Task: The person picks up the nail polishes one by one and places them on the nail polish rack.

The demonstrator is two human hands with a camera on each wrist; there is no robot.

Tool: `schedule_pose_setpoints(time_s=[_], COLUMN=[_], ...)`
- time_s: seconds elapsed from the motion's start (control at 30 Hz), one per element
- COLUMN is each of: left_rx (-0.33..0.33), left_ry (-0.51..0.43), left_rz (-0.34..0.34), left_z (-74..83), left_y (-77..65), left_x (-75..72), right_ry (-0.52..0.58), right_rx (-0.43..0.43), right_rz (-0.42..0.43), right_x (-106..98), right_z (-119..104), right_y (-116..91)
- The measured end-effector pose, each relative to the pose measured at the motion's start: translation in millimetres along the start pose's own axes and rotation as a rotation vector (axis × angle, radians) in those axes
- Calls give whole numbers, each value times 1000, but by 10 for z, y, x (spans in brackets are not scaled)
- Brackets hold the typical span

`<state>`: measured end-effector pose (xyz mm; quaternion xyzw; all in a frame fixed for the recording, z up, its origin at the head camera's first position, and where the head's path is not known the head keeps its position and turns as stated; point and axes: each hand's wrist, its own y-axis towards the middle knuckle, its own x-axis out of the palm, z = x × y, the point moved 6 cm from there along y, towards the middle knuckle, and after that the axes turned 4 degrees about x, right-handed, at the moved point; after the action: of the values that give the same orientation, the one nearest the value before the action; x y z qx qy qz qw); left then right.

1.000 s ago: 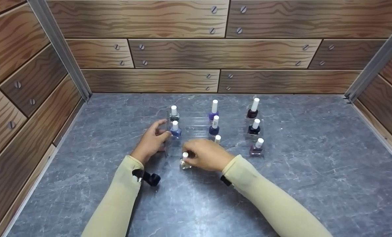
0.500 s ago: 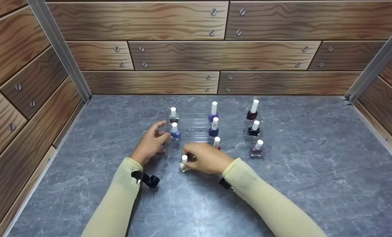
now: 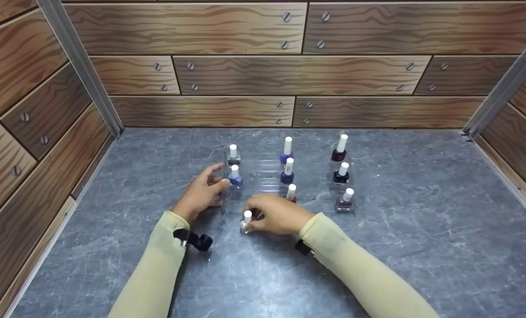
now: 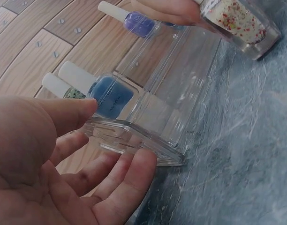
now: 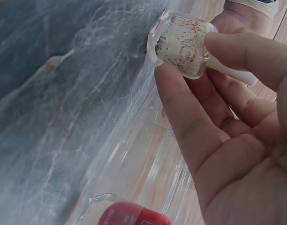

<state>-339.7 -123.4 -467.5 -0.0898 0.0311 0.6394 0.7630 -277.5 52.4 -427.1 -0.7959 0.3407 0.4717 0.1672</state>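
Observation:
My right hand [image 3: 280, 214] pinches a nail polish bottle [image 5: 183, 44] of clear glass with a white cap and pale polish flecked red and orange. It stands close over the table at the front left of a clear tiered rack [image 4: 167, 157]. The rack's left end is held by my left hand [image 3: 201, 192], thumb by the light blue nail polish [image 4: 110, 96] and fingers against the outer side. Behind the blue one is a green glitter bottle [image 3: 233, 157]. A red nail polish [image 5: 134, 215] sits in the front tier, partly hidden by my right hand in the head view.
Purple [image 3: 286, 157] and dark blue [image 3: 287, 176] bottles stand in the rack's middle column. On the right are dark red [image 3: 339, 154], black [image 3: 341, 176] and plum [image 3: 344, 203] ones. Wood-patterned walls [image 3: 263, 75] border the grey marbled table [image 3: 421, 212].
The whole view has shifted slightly. The right hand has drawn a little toward the front with the glitter bottle, uncovering more of the red one. The left hand stays at the rack's end.

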Motion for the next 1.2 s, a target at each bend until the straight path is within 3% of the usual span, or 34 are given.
schedule_pose_setpoints(time_s=[0.4, 0.67, 1.03, 1.2], left_rx=[-4, 4, 11, 14], left_ry=[4, -10, -6, -9], left_rz=[-20, -14, -9, -15], left_z=[-10, -8, -25, -16], left_y=[-1, 2, 19, 11], left_x=[14, 5, 11, 11], right_ry=[24, 124, 364, 429], right_rx=[-6, -7, 38, 4], right_rz=[8, 12, 133, 215], right_x=[18, -55, -195, -298], right_z=[36, 33, 41, 7], right_y=[-4, 9, 5, 2])
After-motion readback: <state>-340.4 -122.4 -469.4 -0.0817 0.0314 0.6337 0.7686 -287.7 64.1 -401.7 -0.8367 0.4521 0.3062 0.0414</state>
